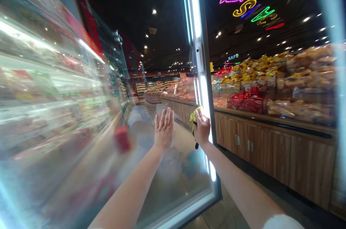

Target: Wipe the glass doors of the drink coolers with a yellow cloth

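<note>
A glass door (186,164) with a brightly lit frame stands in front of me, swung out into the aisle. My left hand (164,128) lies flat against the glass with its fingers stretched out. To its right, at the lit door edge, my right hand (202,130) is closed on a yellow-green cloth (193,116). A black piece hangs below the cloth. The cloth touches the inner side of the door frame (207,92), and part of it is hidden by my fingers.
On the left, blurred lit shelves (48,88) hold packaged goods, seen partly as reflections. Beyond the door at right runs a wooden counter (270,149) piled with yellow bags (248,70) and red packets (245,101). Coloured neon signs (244,7) hang overhead.
</note>
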### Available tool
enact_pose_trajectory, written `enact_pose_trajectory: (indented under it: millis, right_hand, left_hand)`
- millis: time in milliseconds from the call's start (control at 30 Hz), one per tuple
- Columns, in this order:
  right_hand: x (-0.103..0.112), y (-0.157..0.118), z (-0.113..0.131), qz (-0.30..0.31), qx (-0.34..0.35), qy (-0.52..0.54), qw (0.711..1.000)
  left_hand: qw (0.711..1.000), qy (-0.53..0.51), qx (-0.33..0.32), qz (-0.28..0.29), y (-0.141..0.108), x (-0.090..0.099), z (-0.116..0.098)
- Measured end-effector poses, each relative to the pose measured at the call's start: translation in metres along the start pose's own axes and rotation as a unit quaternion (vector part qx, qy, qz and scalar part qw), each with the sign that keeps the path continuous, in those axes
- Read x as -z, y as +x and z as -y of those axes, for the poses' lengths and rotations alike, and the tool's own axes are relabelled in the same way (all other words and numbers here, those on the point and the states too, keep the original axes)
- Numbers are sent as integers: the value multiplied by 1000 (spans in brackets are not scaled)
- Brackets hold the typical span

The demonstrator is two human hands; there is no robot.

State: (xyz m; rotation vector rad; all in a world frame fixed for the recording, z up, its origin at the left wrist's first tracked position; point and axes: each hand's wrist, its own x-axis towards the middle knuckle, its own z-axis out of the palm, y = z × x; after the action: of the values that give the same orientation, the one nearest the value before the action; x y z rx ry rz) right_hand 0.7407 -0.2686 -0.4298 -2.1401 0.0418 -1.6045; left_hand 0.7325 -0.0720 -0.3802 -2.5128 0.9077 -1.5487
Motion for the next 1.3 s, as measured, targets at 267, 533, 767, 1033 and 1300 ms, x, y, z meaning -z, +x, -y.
enact_pose_trajectory:
  millis: [267,533,767,1033,1300]
  right_hand:
    - [7,-4,9,111,166,-11,980]
    - [7,39,39,46,81,14,996]
    - [16,6,9,168,279,-18,945]
    - [52,41,-34,63,224,-106,967]
    - [49,73,-55,17,164,-50,985]
  left_hand:
    - [1000,17,7,9,-5,14,15]
    - [999,36,2,11,-8,16,14]
    - [1000,27,1,7,-8,10,1]
    - [998,2,-29,48,22,-8,-33]
    - [996,-2,-68,51,42,-18,-52]
